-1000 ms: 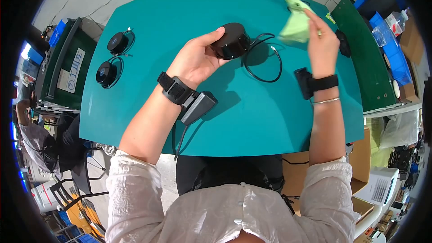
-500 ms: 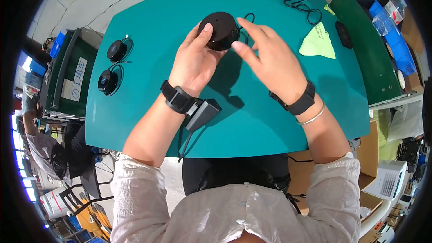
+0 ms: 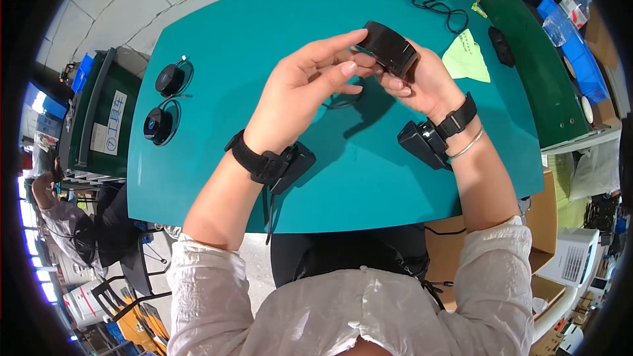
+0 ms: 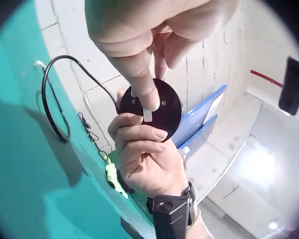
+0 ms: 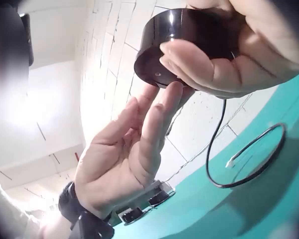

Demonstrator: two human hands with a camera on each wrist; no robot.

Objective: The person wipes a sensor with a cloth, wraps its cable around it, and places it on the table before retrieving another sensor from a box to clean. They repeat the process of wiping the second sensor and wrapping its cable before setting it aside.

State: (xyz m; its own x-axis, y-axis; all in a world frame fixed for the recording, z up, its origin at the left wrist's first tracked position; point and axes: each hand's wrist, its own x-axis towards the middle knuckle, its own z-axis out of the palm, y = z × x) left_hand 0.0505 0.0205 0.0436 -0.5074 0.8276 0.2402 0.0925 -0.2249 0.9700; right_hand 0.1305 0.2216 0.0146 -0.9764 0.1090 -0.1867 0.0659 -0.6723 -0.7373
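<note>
A black, puck-shaped device (image 3: 390,47) with a glossy side is held up over the green table, tilted. My right hand (image 3: 438,89) grips it, fingers curled over its edge. My left hand (image 3: 283,102) is at its near left side, fingers mostly extended. In the left wrist view, a left fingertip (image 4: 150,99) rests on the flat underside, right at a small white label (image 4: 148,115) between two screws. The device's black cable (image 4: 44,92) loops down beside it to a white plug. The right wrist view shows left fingertips against the underside, with part of the device hidden by my right hand.
Two similar black devices (image 3: 170,79) with cables lie at the table's left. Toward the back right are a light green cloth (image 3: 467,59) with print, a coiled black cable (image 3: 432,4) and a dark object (image 3: 501,47). A green cabinet (image 3: 531,79) borders the right edge.
The green cloth was let go on the right of the table. The device passed from my left hand to my right, moved rightward and tilted so its underside shows to the left wrist.
</note>
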